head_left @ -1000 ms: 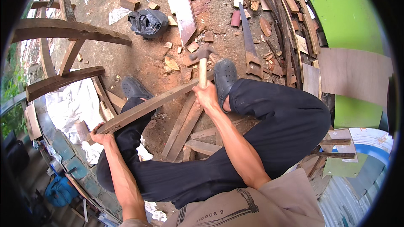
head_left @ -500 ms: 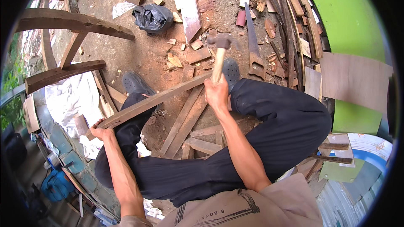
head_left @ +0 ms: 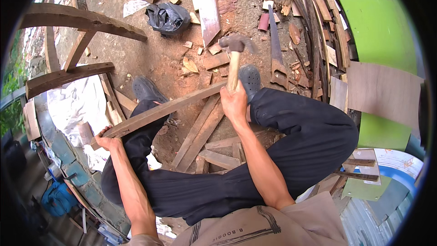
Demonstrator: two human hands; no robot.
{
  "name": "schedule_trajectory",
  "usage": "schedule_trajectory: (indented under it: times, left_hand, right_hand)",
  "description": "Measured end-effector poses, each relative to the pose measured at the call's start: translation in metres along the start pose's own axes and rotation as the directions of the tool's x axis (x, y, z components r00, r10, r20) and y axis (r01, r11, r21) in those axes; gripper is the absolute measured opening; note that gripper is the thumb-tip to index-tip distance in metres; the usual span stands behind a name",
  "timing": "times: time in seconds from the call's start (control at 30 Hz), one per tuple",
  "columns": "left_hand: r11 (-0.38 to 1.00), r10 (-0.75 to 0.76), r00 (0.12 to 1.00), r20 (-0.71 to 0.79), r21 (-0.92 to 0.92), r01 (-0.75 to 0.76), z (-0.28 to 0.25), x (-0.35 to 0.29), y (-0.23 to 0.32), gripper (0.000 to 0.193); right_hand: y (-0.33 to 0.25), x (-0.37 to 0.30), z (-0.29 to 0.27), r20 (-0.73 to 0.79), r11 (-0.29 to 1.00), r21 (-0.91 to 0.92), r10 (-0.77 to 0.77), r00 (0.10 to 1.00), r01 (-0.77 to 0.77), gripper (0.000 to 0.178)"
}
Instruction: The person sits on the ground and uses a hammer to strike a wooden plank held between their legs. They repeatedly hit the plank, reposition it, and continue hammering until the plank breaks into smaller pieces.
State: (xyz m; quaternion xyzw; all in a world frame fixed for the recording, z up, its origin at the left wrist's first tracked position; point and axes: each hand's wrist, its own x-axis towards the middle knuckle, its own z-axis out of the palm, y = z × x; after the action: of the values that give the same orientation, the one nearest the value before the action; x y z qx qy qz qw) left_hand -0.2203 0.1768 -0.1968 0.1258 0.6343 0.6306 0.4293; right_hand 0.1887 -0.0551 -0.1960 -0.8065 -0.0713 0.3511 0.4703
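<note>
My right hand (head_left: 234,105) is wrapped round the pale wooden handle of a claw hammer (head_left: 233,66). Its dark head is raised above the far end of a wooden beam (head_left: 168,107), slightly smeared by motion. That beam runs slantwise from lower left to upper right over my left leg. At its near left end, my left hand (head_left: 108,140) grips the beam, with the fingers curled over its edge. Beneath it, between my legs, lie several wooden pieces, among them a grooved plank (head_left: 196,132). Whether the beam's far end rests on that plank I cannot tell.
A handsaw (head_left: 276,48) lies on the ground beyond my right foot. Ahead are a black plastic bag (head_left: 168,19), a long board (head_left: 204,7) and scattered offcuts. A wooden frame (head_left: 82,20) stands at the left above white cloth (head_left: 75,109). Stacked wood strips (head_left: 325,32) line the right.
The hammer's head has shifted slightly to the left, with its handle more upright. The beam and my left hand have moved a little left; the whole view has shifted slightly.
</note>
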Motion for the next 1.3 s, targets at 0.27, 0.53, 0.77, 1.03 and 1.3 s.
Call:
schedule_trajectory:
  times: [0.27, 0.53, 0.77, 1.03, 1.3]
  left_hand:
    - [1.0, 0.009, 1.0, 0.015, -0.019, -0.009, 0.01, 0.001, -0.004, 0.013]
    - [0.999, 0.035, 0.999, 0.033, -0.031, -0.034, 0.02, -0.013, 0.004, 0.014]
    - [0.998, 0.05, 0.995, -0.084, -0.034, -0.053, 0.025, -0.014, 0.0, 0.015]
    - [0.994, 0.107, 0.993, 0.042, -0.021, -0.107, 0.023, -0.015, 0.001, 0.013]
    - [0.989, 0.099, 0.957, 0.273, -0.133, -0.064, 0.017, -0.015, 0.002, 0.016]
  right_hand:
    - [0.07, 0.006, 0.039, 0.17, 0.883, -0.451, 0.226, 0.959, -0.128, 0.027]
    - [0.032, -0.002, 0.016, -0.15, 0.991, 0.132, 0.015, 0.989, 0.005, 0.026]
    - [0.017, 0.025, 0.025, 0.31, 0.873, 0.035, 0.453, 0.836, -0.486, 0.019]
    - [0.008, 0.005, 0.02, -0.137, 0.859, 0.5, 0.204, 0.969, -0.11, 0.012]
    - [0.014, 0.001, 0.018, 0.377, 0.83, 0.149, 0.455, 0.807, -0.537, 0.014]
